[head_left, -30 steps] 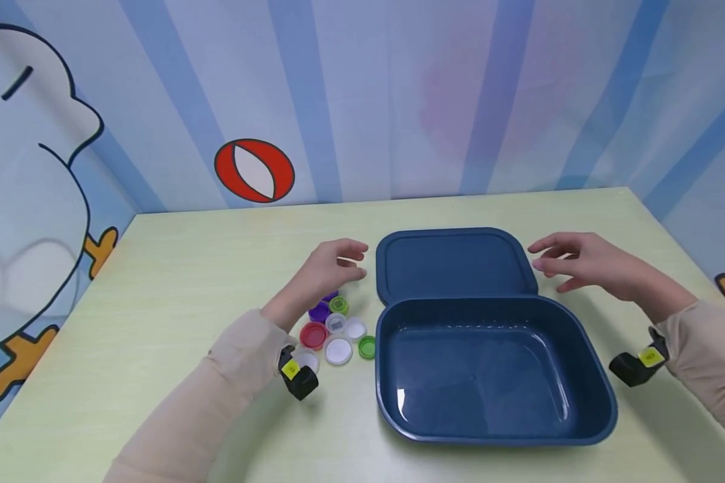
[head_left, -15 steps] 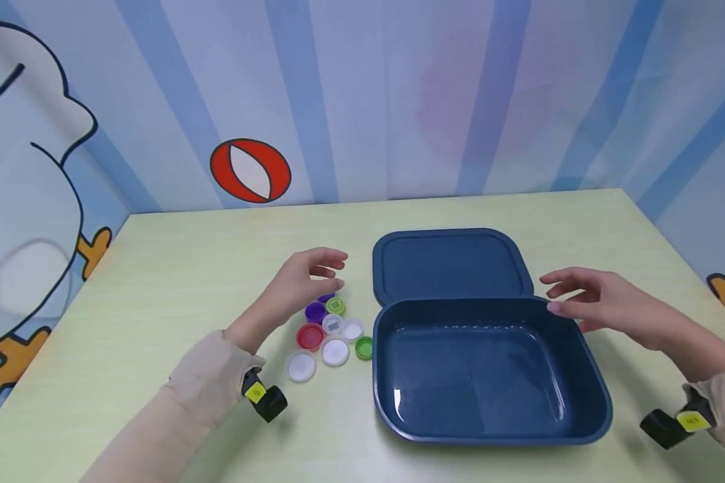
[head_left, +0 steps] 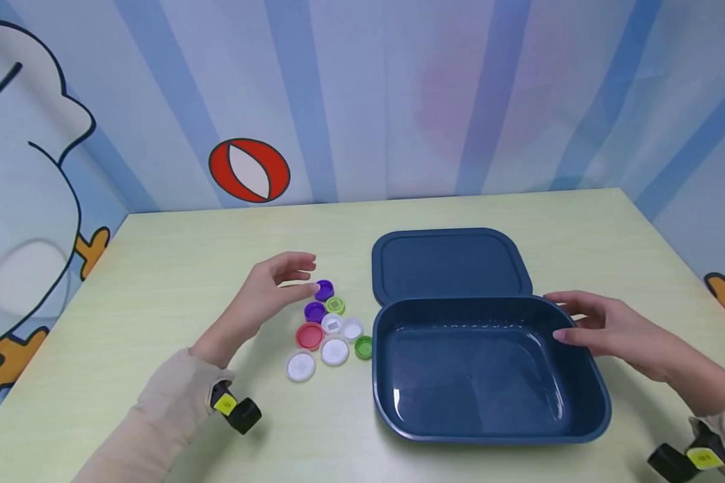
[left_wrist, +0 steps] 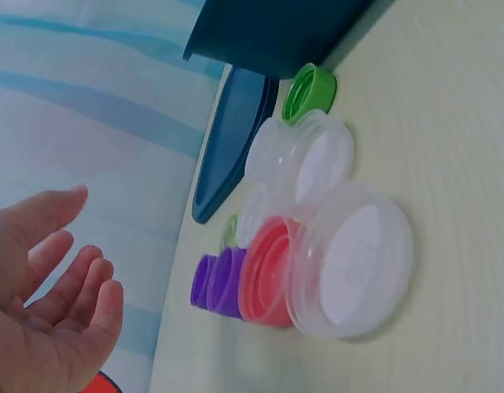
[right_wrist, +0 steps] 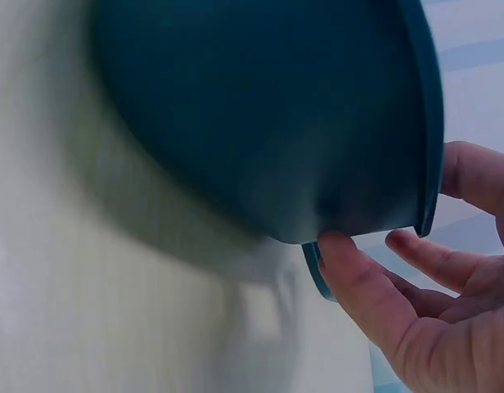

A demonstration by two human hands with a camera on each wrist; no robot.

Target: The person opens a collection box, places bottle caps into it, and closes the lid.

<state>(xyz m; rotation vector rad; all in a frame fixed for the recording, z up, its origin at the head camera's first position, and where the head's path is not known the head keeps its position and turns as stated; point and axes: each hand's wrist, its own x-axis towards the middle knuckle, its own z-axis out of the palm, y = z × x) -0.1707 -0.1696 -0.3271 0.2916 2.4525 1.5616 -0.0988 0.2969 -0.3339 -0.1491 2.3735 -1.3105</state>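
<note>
My right hand (head_left: 610, 329) grips the back right corner of a dark blue plastic tub (head_left: 471, 372). Its thumb lies over the rim, and in the right wrist view a fingertip (right_wrist: 338, 246) meets the outer wall. My left hand (head_left: 272, 288) hovers left of a cluster of plastic caps with relaxed fingers, holding nothing. Among them are a purple cap (head_left: 315, 312) and another purple cap near my left thumb, a red cap (head_left: 309, 336), a green cap (head_left: 364, 347), a yellow-green cap (head_left: 335, 305) and several whitish caps, one a white cap (head_left: 301, 365) at the front.
Behind the tub a flat dark blue lid (head_left: 450, 265) lies on the pale wooden table (head_left: 205, 248); the tub's back rim overlaps its front edge in the head view. A blue striped backdrop (head_left: 362, 100) with cartoon prints closes off the table's back and sides.
My right hand has come forward from beside the lid to the tub's corner and now grips it. My left hand has drawn back leftward, uncovering the caps. Tub and lid stay put.
</note>
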